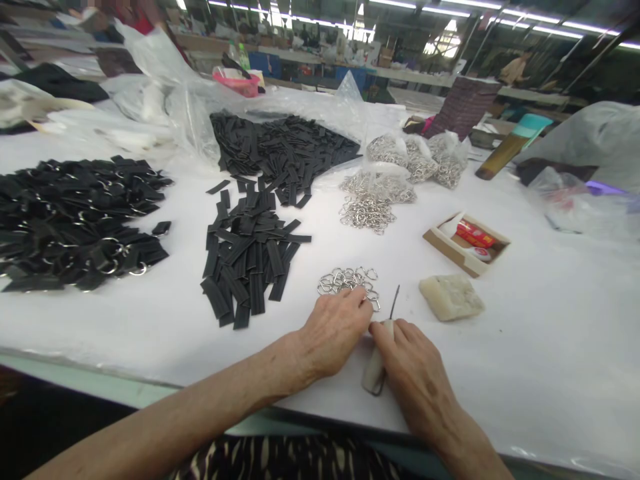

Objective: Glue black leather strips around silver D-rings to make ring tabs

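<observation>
My right hand [417, 367] is closed around the pale handle of an awl [373, 373], whose thin dark metal tip points up and away from me. My left hand [337, 330] lies at the near edge of a small heap of metal D-rings [345, 280]. Its fingers are curled together, and what they hold, if anything, is hidden. Left of the rings lies a loose pile of short black webbing strips [250, 260]. A yellowish block that looks like wax [450, 297] sits to the right of the awl.
Black straps fitted with rings [80, 227] form a heap at far left. Behind lie more black strips [290, 150] and bagged rings [377, 187]. To the right are a small cardboard box [453, 250] and a bottle with a turquoise cap [510, 150]. Plastic bags [170, 100] lie behind.
</observation>
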Demonstrator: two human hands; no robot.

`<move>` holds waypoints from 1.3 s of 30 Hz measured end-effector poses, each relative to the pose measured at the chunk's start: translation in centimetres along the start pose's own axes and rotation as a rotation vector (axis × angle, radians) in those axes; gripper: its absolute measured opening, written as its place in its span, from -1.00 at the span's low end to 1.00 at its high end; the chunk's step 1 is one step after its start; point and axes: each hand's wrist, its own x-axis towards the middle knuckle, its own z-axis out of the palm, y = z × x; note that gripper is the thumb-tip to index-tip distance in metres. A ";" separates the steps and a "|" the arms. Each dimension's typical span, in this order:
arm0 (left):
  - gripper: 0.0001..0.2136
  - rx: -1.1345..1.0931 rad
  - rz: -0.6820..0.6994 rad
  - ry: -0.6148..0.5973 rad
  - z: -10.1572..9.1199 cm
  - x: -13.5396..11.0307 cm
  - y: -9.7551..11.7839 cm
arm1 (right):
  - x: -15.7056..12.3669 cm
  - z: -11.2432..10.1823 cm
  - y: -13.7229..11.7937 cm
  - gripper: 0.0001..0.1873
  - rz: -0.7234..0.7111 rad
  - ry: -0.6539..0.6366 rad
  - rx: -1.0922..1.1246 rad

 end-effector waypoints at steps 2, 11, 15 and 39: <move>-0.87 0.020 0.000 0.007 -0.3 -0.1 0.0 | 0.1 0.0 -0.1 -0.76 -0.050 0.006 -0.088; -0.82 -0.101 -0.397 0.247 -2.2 -4.2 -5.0 | -0.2 0.7 0.1 -0.68 -0.058 -0.002 -0.095; -0.84 -0.128 -0.455 0.387 -2.6 -7.0 -6.5 | -0.8 1.0 0.4 -0.64 -0.077 -0.051 -0.073; -0.83 0.037 -0.717 -0.052 -2.8 -4.7 -5.2 | -1.5 1.6 -0.1 -0.67 0.141 0.080 0.359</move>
